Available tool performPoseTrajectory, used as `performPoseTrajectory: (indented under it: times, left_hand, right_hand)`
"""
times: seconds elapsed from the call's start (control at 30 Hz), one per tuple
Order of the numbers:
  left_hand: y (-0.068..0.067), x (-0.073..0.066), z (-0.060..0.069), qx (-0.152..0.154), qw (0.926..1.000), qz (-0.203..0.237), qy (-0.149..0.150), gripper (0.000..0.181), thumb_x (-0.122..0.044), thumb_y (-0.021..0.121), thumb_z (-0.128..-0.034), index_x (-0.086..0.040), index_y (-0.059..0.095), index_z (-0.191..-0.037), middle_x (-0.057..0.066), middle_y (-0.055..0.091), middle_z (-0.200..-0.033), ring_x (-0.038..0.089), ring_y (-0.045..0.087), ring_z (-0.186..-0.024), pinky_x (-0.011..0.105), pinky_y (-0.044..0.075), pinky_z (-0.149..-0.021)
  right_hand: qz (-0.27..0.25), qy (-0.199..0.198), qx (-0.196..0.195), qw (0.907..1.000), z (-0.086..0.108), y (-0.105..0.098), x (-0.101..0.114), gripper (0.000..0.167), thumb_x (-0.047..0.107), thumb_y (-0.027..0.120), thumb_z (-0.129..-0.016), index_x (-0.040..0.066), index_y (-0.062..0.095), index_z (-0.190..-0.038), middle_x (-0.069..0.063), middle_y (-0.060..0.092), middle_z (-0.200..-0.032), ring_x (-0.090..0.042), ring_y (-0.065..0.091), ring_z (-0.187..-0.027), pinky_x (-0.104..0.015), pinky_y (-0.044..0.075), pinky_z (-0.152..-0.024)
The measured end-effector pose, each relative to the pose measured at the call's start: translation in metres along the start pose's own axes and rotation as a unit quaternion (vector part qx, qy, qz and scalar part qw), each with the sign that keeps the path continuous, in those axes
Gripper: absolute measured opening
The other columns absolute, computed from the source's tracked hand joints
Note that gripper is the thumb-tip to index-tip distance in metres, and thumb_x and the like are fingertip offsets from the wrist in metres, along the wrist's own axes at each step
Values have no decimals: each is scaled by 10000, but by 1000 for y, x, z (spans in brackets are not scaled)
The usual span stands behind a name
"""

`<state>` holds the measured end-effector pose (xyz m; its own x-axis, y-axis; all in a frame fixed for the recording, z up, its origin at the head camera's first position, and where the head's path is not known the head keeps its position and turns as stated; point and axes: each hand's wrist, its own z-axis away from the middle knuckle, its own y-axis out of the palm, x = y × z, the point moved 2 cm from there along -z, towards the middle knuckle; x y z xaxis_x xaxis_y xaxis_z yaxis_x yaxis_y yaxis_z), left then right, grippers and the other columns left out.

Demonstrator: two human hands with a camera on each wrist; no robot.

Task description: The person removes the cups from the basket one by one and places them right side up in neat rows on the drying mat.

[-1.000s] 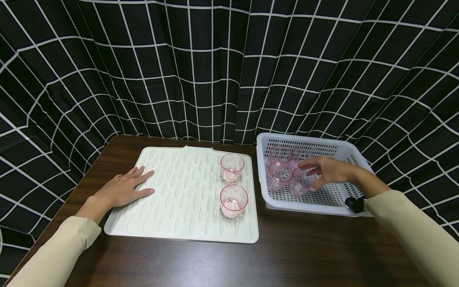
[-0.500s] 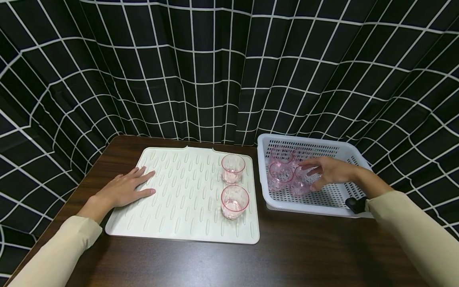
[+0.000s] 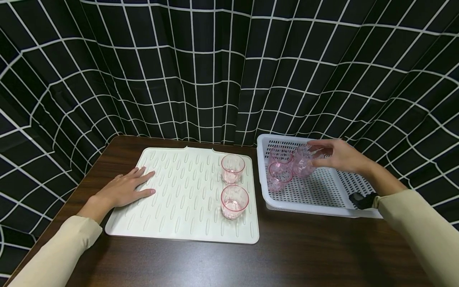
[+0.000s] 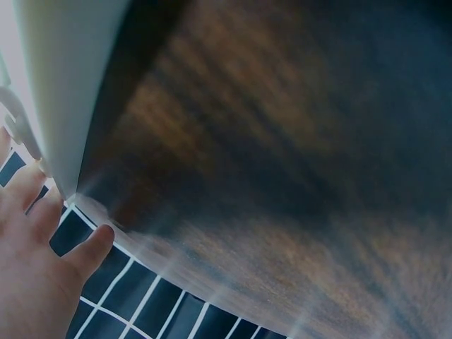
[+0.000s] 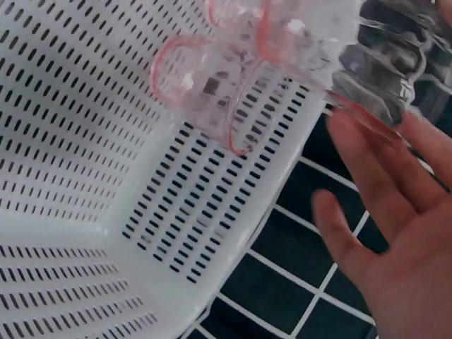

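My left hand [image 3: 123,189] lies flat with spread fingers on the left side of a white ridged drying mat [image 3: 179,191]. Two clear pink-rimmed glasses [image 3: 232,169] [image 3: 234,201] stand upright on the mat's right side. Over the white perforated basket [image 3: 305,208], my right hand [image 3: 340,155] grips a clear pinkish glass [image 3: 305,164], which is tilted. The right wrist view shows my fingers around this clear glass [image 5: 385,70]. To its left in the basket are more pink-rimmed glasses [image 3: 280,173] [image 3: 281,154]; what lies behind the held glass is hard to tell.
A dark brown wooden table [image 3: 172,263] carries the mat and basket. Behind and around it hangs a black curtain [image 3: 201,71] with white grid lines. A black strap piece [image 3: 362,200] is at my right wrist, close to the basket's front rim.
My right hand has taken hold of the front right glass in the basket and moved it up and away, tilting it. My left hand and the glasses on the mat stay put.
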<state>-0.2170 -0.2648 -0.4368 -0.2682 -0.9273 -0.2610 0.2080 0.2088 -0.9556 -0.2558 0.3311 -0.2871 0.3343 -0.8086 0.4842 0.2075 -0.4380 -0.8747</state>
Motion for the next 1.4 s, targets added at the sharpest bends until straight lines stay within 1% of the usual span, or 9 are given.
performPoseTrajectory:
  times: [0.13, 0.27, 0.37, 0.47, 0.87, 1.0, 1.1, 1.23, 1.4]
  left_hand:
    - [1, 1, 0, -16, 10000, 5, -7, 829, -698, 464, -931, -144, 379, -1542, 266, 258, -1588, 494, 185, -1460, 745, 150, -1088]
    - [1, 1, 0, -24, 10000, 0, 13, 824, -692, 472, -931, -143, 383, -1540, 269, 262, -1585, 498, 193, -1456, 748, 156, -1083]
    - [1, 0, 0, 1, 10000, 2, 13, 825, -694, 468, -932, -147, 379, -1542, 263, 258, -1588, 494, 189, -1459, 745, 156, -1087]
    - [0, -2, 1, 9, 10000, -1, 14, 826, -693, 468, -931, -144, 378, -1542, 263, 256, -1589, 495, 187, -1459, 743, 155, -1088]
    - [-3, -3, 0, 23, 10000, -10, 26, 825, -690, 463, -936, -144, 369, -1546, 264, 249, -1591, 495, 182, -1460, 739, 157, -1091]
    - [-3, -2, 0, 25, 10000, -22, 15, 826, -693, 462, -934, -147, 370, -1547, 263, 251, -1591, 495, 183, -1460, 738, 159, -1091]
    - [-2, -1, 0, 28, 10000, -30, 12, 827, -696, 458, -933, -149, 371, -1546, 262, 252, -1591, 496, 185, -1459, 737, 162, -1091]
    - [-1, 0, -1, 10, 10000, -44, 33, 823, -691, 462, -934, -145, 375, -1544, 268, 257, -1587, 504, 192, -1454, 740, 173, -1084]
    - [0, 0, -1, -21, 10000, -39, 33, 822, -687, 470, -932, -143, 378, -1542, 268, 259, -1586, 506, 192, -1453, 742, 174, -1083]
  right_hand:
    - [51, 196, -657, 9976, -3, 1, 8, 722, 355, 767, -878, -44, 498, -1415, -269, 607, -1274, -409, 617, -1103, -575, 525, -895]
    - [-42, 132, -1268, 9918, -8, 4, 24, 710, 351, 787, -857, -25, 529, -1402, -245, 646, -1227, -388, 627, -1092, -575, 521, -897]
    - [-156, -12, -1549, 9878, -12, 9, 39, 706, 334, 798, -848, -6, 534, -1407, -236, 656, -1206, -388, 614, -1106, -584, 506, -912]
    - [-309, -183, -1645, 9857, -15, 17, 55, 708, 324, 805, -846, 22, 528, -1423, -228, 657, -1191, -393, 593, -1123, -590, 495, -916]
    - [-587, -1071, -1445, 9819, -31, 56, 121, 731, 322, 832, -812, 58, 536, -1426, -153, 599, -1362, -324, 578, -1188, -547, 468, -1000]
    - [-699, -1347, -1335, 9794, -39, 71, 139, 737, 336, 837, -794, 83, 546, -1422, -108, 617, -1338, -267, 580, -1174, -498, 479, -986]
    - [-813, -1564, -1195, 9771, -46, 85, 152, 744, 334, 847, -784, 60, 552, -1410, -100, 660, -1254, -238, 616, -1091, -451, 510, -928]
    - [-843, -1756, -959, 9762, -52, 105, 170, 748, 352, 858, -773, 39, 569, -1388, -99, 673, -1225, -215, 636, -1071, -413, 526, -921]
    - [-627, -1834, -577, 9793, -54, 131, 189, 748, 398, 853, -767, 49, 588, -1372, -84, 685, -1205, -180, 637, -1047, -411, 528, -924]
